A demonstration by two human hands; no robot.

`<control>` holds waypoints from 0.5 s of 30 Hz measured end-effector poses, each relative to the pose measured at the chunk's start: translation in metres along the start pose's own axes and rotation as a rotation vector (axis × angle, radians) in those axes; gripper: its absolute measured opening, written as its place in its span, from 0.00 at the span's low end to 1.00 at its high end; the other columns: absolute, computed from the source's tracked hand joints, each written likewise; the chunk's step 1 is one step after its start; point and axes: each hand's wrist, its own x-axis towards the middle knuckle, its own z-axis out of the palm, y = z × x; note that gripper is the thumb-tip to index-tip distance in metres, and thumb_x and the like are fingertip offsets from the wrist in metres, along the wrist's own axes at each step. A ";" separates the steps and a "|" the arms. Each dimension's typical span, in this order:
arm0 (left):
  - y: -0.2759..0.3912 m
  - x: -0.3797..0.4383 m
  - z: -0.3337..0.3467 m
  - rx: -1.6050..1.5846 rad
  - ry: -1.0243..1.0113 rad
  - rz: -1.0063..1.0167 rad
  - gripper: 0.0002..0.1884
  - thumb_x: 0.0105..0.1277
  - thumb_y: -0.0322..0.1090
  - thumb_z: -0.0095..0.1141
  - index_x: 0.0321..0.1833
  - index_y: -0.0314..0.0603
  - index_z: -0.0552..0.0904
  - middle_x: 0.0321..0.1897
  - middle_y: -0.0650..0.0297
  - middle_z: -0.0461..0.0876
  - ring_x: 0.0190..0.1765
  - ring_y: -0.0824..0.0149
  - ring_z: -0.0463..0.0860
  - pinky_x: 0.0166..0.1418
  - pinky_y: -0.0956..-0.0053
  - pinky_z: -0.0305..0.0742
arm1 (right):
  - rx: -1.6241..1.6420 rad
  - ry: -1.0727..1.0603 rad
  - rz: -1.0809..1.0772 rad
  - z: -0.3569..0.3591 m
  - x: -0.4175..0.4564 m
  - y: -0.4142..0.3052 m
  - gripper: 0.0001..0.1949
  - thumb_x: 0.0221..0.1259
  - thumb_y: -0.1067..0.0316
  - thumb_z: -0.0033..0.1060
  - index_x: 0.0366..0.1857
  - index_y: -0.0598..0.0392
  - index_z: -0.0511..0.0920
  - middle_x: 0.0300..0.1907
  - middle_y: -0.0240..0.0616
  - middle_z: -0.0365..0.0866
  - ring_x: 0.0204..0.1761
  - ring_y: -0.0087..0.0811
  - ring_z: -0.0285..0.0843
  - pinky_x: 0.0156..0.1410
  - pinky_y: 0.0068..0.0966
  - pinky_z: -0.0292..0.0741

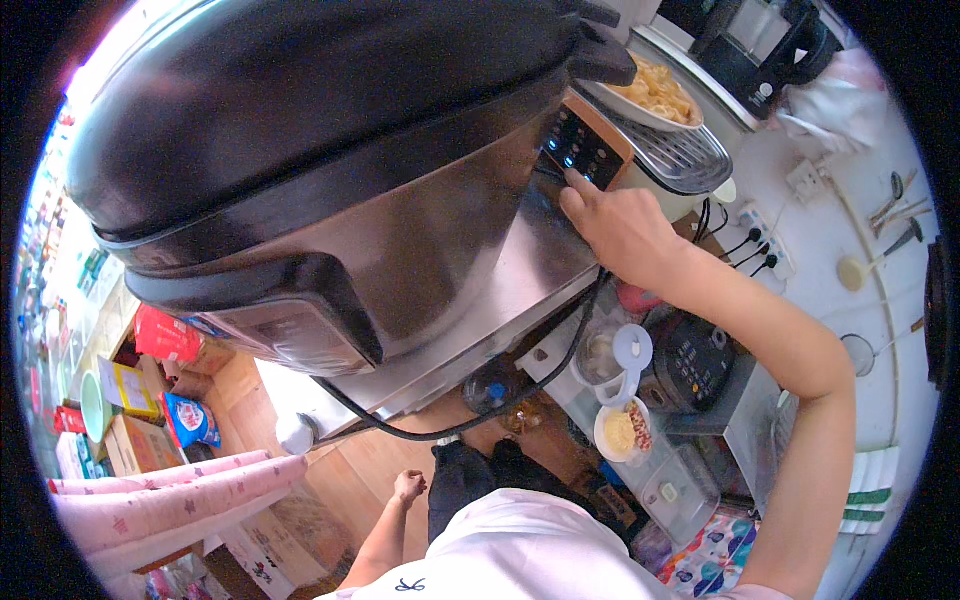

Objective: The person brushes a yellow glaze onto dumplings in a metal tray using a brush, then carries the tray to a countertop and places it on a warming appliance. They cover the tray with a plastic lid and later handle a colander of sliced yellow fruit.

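Observation:
A large cooker (420, 247) with a black lid and a shiny metal body fills the upper left and middle of the view. My right hand (615, 221) reaches to its control panel (585, 142), one finger at the panel's lower edge, near the lit blue marks; the other fingers are curled, holding nothing that I can see. Low beside my body hangs my left hand (410, 485), its fingers curled, away from the cooker. Whether something small is in it cannot be told. A black cable (450, 433) loops below the cooker.
A bowl of pale yellow food (660, 94) stands on a slotted metal tray (686, 157) behind the panel. A power strip (766, 240) holds several plugs. At right are a black appliance with buttons (690, 360) and a white bowl (619, 435). Boxes (139, 442) and a pink curtain (180, 502) are at left.

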 end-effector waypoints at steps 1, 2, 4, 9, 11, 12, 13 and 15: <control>0.002 -0.003 0.001 -0.003 -0.006 0.005 0.14 0.65 0.30 0.50 0.50 0.33 0.82 0.28 0.60 0.83 0.28 0.68 0.83 0.30 0.75 0.78 | 0.034 0.026 -0.009 0.001 0.003 0.002 0.12 0.58 0.69 0.53 0.45 0.58 0.76 0.60 0.56 0.75 0.30 0.34 0.86 0.29 0.28 0.80; 0.002 -0.007 0.003 0.008 -0.008 -0.011 0.14 0.65 0.30 0.50 0.50 0.32 0.82 0.28 0.60 0.83 0.28 0.68 0.83 0.30 0.75 0.78 | 0.002 0.020 -0.002 0.004 0.006 0.002 0.13 0.58 0.69 0.52 0.46 0.59 0.76 0.59 0.57 0.75 0.30 0.34 0.86 0.29 0.28 0.80; 0.007 -0.019 0.001 0.044 -0.010 -0.041 0.14 0.65 0.29 0.50 0.51 0.32 0.82 0.28 0.60 0.82 0.28 0.68 0.83 0.30 0.75 0.77 | -0.057 0.007 0.024 0.013 0.008 0.001 0.13 0.59 0.68 0.52 0.46 0.59 0.76 0.59 0.58 0.75 0.30 0.35 0.86 0.30 0.28 0.79; -0.020 -0.011 -0.017 -0.036 0.002 -0.075 0.10 0.65 0.27 0.49 0.43 0.32 0.81 0.24 0.60 0.79 0.24 0.66 0.79 0.26 0.74 0.75 | -0.071 0.034 0.000 0.017 0.019 -0.002 0.13 0.60 0.66 0.51 0.46 0.60 0.76 0.57 0.59 0.76 0.31 0.35 0.86 0.29 0.28 0.79; -0.025 -0.008 -0.021 -0.039 0.009 -0.077 0.09 0.65 0.27 0.49 0.42 0.32 0.80 0.24 0.60 0.79 0.23 0.66 0.79 0.25 0.74 0.74 | -0.044 0.050 -0.003 0.016 0.023 -0.001 0.13 0.60 0.66 0.51 0.45 0.60 0.76 0.56 0.58 0.77 0.31 0.35 0.86 0.29 0.29 0.79; -0.028 -0.008 -0.026 -0.072 0.007 -0.087 0.08 0.65 0.27 0.49 0.42 0.32 0.80 0.24 0.60 0.79 0.23 0.66 0.79 0.25 0.74 0.74 | -0.018 0.046 -0.001 0.014 0.029 -0.002 0.13 0.60 0.66 0.52 0.45 0.59 0.76 0.55 0.58 0.77 0.32 0.36 0.86 0.29 0.29 0.79; -0.031 -0.008 -0.030 -0.104 0.004 -0.097 0.08 0.65 0.27 0.49 0.42 0.32 0.80 0.24 0.60 0.79 0.23 0.66 0.79 0.25 0.74 0.74 | 0.007 0.043 0.001 0.013 0.035 -0.002 0.12 0.60 0.66 0.52 0.45 0.59 0.76 0.54 0.58 0.78 0.32 0.36 0.86 0.29 0.29 0.79; -0.029 -0.005 -0.034 -0.092 -0.028 -0.103 0.09 0.65 0.27 0.49 0.43 0.32 0.80 0.24 0.60 0.79 0.24 0.66 0.79 0.25 0.74 0.75 | -0.008 0.023 0.008 0.019 0.041 -0.003 0.13 0.60 0.66 0.52 0.46 0.61 0.75 0.56 0.59 0.74 0.33 0.37 0.86 0.30 0.30 0.79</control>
